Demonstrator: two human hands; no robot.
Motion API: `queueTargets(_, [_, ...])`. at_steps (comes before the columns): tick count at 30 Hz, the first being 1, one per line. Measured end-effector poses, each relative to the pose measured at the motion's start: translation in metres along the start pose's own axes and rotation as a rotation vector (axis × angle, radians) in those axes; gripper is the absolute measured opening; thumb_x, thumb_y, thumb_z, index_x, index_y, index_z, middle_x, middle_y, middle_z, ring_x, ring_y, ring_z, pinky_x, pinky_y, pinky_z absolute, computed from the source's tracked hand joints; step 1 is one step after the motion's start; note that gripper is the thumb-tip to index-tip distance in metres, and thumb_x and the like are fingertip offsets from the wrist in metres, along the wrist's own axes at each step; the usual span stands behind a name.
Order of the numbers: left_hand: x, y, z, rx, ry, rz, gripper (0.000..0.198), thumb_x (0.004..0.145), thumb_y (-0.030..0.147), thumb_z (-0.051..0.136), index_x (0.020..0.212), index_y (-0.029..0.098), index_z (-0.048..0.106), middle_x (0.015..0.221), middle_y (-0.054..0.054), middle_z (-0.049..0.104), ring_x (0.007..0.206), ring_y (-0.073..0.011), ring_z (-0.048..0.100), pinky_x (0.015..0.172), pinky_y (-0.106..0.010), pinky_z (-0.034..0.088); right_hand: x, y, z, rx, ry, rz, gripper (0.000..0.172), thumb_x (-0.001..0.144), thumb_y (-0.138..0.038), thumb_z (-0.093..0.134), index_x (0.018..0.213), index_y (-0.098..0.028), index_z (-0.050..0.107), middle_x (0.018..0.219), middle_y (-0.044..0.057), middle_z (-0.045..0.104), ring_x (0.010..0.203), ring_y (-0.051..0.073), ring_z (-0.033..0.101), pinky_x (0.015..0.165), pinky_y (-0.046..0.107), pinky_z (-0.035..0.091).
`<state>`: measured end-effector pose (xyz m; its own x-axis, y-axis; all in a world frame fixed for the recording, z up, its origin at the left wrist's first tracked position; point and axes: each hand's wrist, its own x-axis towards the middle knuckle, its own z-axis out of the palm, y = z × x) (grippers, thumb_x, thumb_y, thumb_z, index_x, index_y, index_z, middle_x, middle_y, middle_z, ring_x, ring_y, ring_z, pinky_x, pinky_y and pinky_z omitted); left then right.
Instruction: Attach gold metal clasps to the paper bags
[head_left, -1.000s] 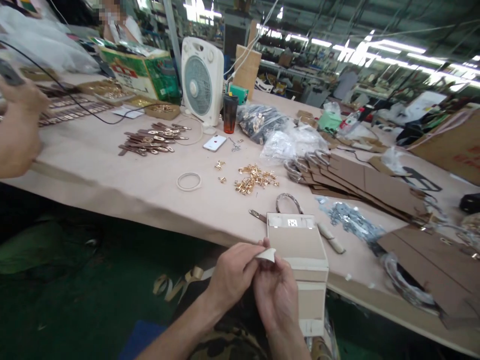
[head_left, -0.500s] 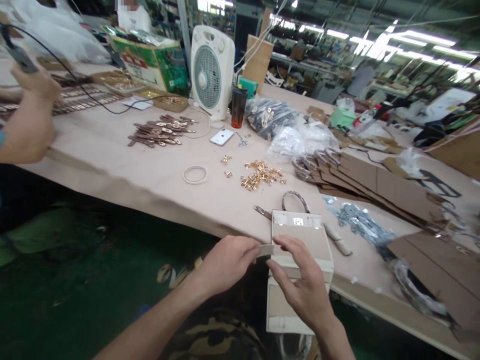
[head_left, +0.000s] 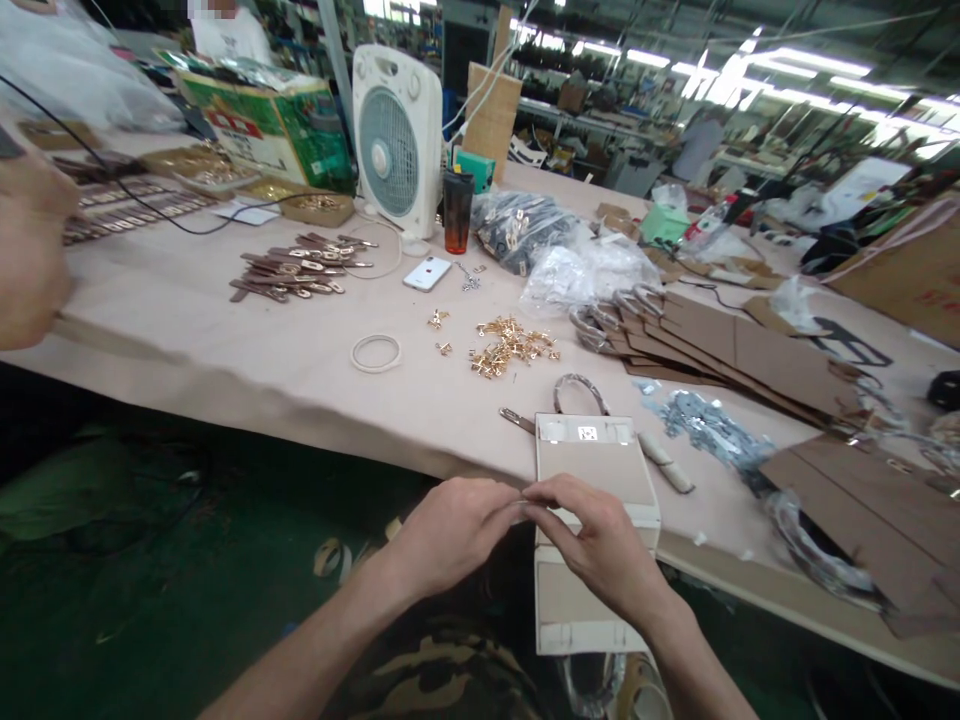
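Note:
My left hand [head_left: 466, 522] pinches a small pale flat strip [head_left: 519, 508], now almost wholly hidden by fingers. My right hand [head_left: 589, 530] meets it from the other side, thumb and fingertips closed on the strip's other end. Below and behind the right hand, a beige bag panel [head_left: 592, 470] lies partly on the table and hangs over its edge. It carries a small white printed label [head_left: 587, 433] and a plastic-wrapped handle [head_left: 581, 392] at its top. A brown strap with a metal buckle [head_left: 517, 420] lies at its left corner.
Gold metal fittings [head_left: 510, 345], a white ring of tape [head_left: 376, 353], a phone [head_left: 427, 273] and brown straps [head_left: 300, 268] lie on the table. A fan [head_left: 397, 145] stands behind. Silvery pieces [head_left: 709, 428] and stacked brown panels [head_left: 750, 350] are rightward. A co-worker's hand [head_left: 34, 240] is at left.
My right hand has come in from beside the strip and closed on its free end, which showed before. The view has shifted slightly; the co-worker's hand is further left in it.

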<state>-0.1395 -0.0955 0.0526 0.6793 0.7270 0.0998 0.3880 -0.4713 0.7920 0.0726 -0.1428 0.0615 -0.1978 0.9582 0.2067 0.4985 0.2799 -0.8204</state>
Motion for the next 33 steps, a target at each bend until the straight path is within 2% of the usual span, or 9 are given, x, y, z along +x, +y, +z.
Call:
queueTargets(8, [0.011,-0.002,0.007,0.04,-0.03,0.064,0.025,0.099,0.021,0.054,0.084,0.019,0.073,0.076,-0.001,0.07,0.07,-0.0143,0.063,0.069,-0.025,0.04,-0.006,0.001,-0.005,-0.013,-0.046,0.057,0.009,0.098,-0.018,0.062,0.096,-0.023,0.069,0.09,0.003,0.069,0.084,0.017,0.064,0.078,0.029,0.05])
queueTargets(12, [0.011,0.002,0.007,-0.021,-0.008,0.081,0.027,0.098,0.024,0.054,0.08,0.019,0.073,0.069,0.001,0.065,0.064,-0.0115,0.058,0.065,-0.024,0.038,-0.011,-0.005,-0.008,0.013,-0.024,0.043,0.009,0.098,-0.016,0.063,0.093,-0.023,0.067,0.091,0.002,0.068,0.086,0.016,0.064,0.08,0.027,0.049])
queueTargets(16, [0.01,-0.008,0.015,-0.149,-0.027,-0.009,0.032,0.099,0.035,0.054,0.078,0.02,0.073,0.071,0.002,0.066,0.067,-0.0117,0.061,0.065,-0.021,0.041,-0.013,-0.005,-0.003,0.008,0.063,-0.062,0.008,0.097,-0.016,0.062,0.094,-0.022,0.066,0.09,0.003,0.069,0.087,0.016,0.064,0.08,0.027,0.05])
queueTargets(19, [0.011,-0.018,0.026,-0.234,0.006,-0.093,0.039,0.099,0.044,0.051,0.078,0.02,0.073,0.066,0.001,0.062,0.062,-0.0125,0.057,0.06,-0.02,0.042,-0.014,0.0,0.002,-0.016,0.162,-0.11,0.007,0.097,-0.017,0.062,0.095,-0.021,0.067,0.091,0.004,0.07,0.087,0.017,0.064,0.08,0.028,0.05])
queueTargets(22, [0.015,-0.02,0.032,-0.264,0.026,-0.125,0.042,0.097,0.047,0.052,0.075,0.019,0.073,0.063,0.001,0.06,0.059,-0.0126,0.053,0.058,-0.021,0.041,-0.016,0.007,0.005,0.025,0.191,-0.032,0.007,0.096,-0.019,0.064,0.092,-0.021,0.068,0.09,0.003,0.07,0.087,0.016,0.065,0.081,0.028,0.051])
queueTargets(24, [0.018,-0.016,0.033,-0.275,0.009,-0.146,0.04,0.097,0.046,0.054,0.075,0.019,0.073,0.063,0.001,0.061,0.061,-0.0127,0.054,0.06,-0.021,0.041,-0.017,0.012,0.005,0.121,0.177,0.061,0.005,0.096,-0.02,0.066,0.099,-0.022,0.069,0.091,0.002,0.071,0.086,0.016,0.067,0.081,0.027,0.053])
queueTargets(28, [0.022,-0.004,0.031,-0.316,0.018,-0.194,0.037,0.097,0.041,0.056,0.073,0.017,0.072,0.063,0.002,0.062,0.062,-0.0115,0.054,0.062,-0.021,0.039,-0.021,0.022,0.002,0.216,0.213,0.156,0.041,0.093,-0.026,0.072,0.133,-0.024,0.061,0.109,0.005,0.074,0.092,0.017,0.069,0.085,0.029,0.056])
queueTargets(29, [0.023,-0.002,0.03,-0.329,0.025,-0.198,0.036,0.097,0.039,0.056,0.073,0.017,0.072,0.063,0.002,0.062,0.062,-0.0113,0.054,0.062,-0.021,0.039,-0.021,0.024,0.001,0.19,0.217,0.158,0.041,0.093,-0.028,0.073,0.132,-0.025,0.063,0.111,0.005,0.073,0.094,0.017,0.069,0.086,0.029,0.056])
queueTargets(33, [0.022,0.0,0.031,-0.33,0.042,-0.17,0.03,0.096,0.03,0.058,0.073,0.016,0.072,0.064,0.002,0.063,0.062,-0.0099,0.054,0.063,-0.021,0.038,-0.021,0.026,-0.005,0.121,0.122,0.141,0.009,0.096,-0.031,0.07,0.102,-0.025,0.074,0.097,0.003,0.074,0.089,0.017,0.068,0.083,0.028,0.053])
